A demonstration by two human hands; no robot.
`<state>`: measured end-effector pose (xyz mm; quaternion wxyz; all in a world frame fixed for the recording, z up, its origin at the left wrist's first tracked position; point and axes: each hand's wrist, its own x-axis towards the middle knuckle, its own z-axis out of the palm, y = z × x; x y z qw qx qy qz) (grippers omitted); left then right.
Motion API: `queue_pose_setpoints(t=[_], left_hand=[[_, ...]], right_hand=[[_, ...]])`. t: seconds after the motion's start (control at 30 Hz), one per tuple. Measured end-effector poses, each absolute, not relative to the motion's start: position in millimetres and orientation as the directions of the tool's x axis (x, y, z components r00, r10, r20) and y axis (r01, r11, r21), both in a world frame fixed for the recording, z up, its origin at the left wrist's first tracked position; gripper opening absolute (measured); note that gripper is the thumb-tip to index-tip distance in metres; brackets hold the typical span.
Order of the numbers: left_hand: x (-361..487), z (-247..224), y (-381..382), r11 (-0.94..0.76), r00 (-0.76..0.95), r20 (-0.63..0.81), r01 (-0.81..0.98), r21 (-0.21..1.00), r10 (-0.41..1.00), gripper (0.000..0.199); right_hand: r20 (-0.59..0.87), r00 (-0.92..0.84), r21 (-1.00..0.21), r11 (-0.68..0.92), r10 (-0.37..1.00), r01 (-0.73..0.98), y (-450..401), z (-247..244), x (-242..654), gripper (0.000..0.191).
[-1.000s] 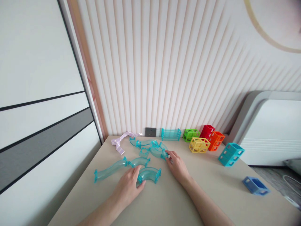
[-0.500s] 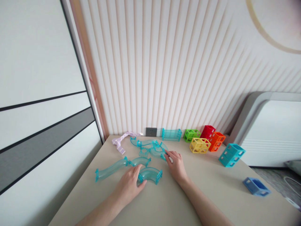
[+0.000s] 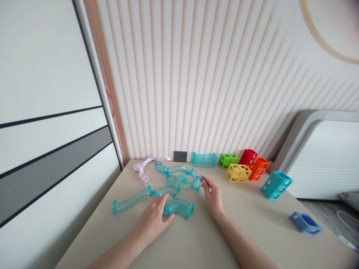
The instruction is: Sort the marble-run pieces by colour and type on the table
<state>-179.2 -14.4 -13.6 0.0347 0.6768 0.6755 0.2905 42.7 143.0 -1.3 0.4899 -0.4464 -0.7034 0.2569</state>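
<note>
My left hand (image 3: pixel 153 217) rests at the left end of a clear teal curved track piece (image 3: pixel 179 207), its thumb and fingers closed around that end. A longer teal wavy track (image 3: pixel 133 201) joins another curved piece (image 3: pixel 166 191) just beyond my left fingers. My right hand (image 3: pixel 213 195) pinches the right edge of a small clear teal piece (image 3: pixel 197 183); its exact shape is hard to make out. Behind it lie more teal parts, among them an S-shaped track (image 3: pixel 174 170) and a small square connector (image 3: pixel 171 181).
A lilac ribbon (image 3: pixel 142 168) lies at the back left. By the wall stand a teal tube (image 3: pixel 204 160) and green (image 3: pixel 229 161), yellow (image 3: pixel 238 173), red (image 3: pixel 248 158) and orange (image 3: pixel 258 169) frame blocks. Teal (image 3: pixel 276 185) and blue blocks (image 3: pixel 305 223) sit near the table's right edge.
My right hand has shifted slightly right and up, and the small teal piece at its fingertips has moved with it. My left hand and the curved track have hardly moved.
</note>
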Motion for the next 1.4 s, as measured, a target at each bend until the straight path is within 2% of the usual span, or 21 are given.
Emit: queue_pose_setpoints(t=[0.2, 0.4, 0.77, 0.93, 1.07, 1.2, 1.3, 1.4], left_hand=[[-180, -12, -14, -0.11, -0.075, 0.353, 0.873, 0.476, 0.933, 0.053], [-180, -9, -14, -0.091, -0.088, 0.308, 0.848, 0.523, 0.947, 0.053], [-179, -8, -14, -0.102, -0.087, 0.326, 0.847, 0.522, 0.941, 0.053], [-180, -5, -16, -0.106, -0.073, 0.337, 0.869, 0.483, 0.939, 0.058], [-182, 11, -20, -0.211, -0.007, 0.438, 0.869, 0.447, 0.899, 0.066], [-185, 29, -24, -0.365, 0.052, 0.598, 0.833, 0.416, 0.8, 0.052], [-184, 30, -27, -0.525, 0.216, 0.641, 0.781, 0.339, 0.736, 0.047], [-181, 26, -29, -0.641, 0.372, 0.616, 0.71, 0.292, 0.694, 0.045]], right_hand=[[0.417, -0.059, -0.875, 0.419, 0.907, 0.243, 143, -3, 46, 0.049], [0.394, -0.122, -0.9, 0.409, 0.911, 0.152, 134, 5, 45, 0.047], [0.394, -0.213, -0.888, 0.43, 0.894, 0.163, 111, 12, 39, 0.046], [0.357, -0.249, -0.917, 0.389, 0.9, 0.089, 111, 15, 39, 0.049], [0.317, -0.33, -0.941, 0.339, 0.889, 0.01, 112, 20, 40, 0.053], [0.241, -0.509, -0.968, 0.241, 0.826, -0.066, 101, 30, 40, 0.049], [0.253, -0.61, -0.965, 0.239, 0.751, -0.107, 88, 41, 37, 0.04], [0.276, -0.681, -0.955, 0.272, 0.678, -0.117, 77, 50, 35, 0.035]])
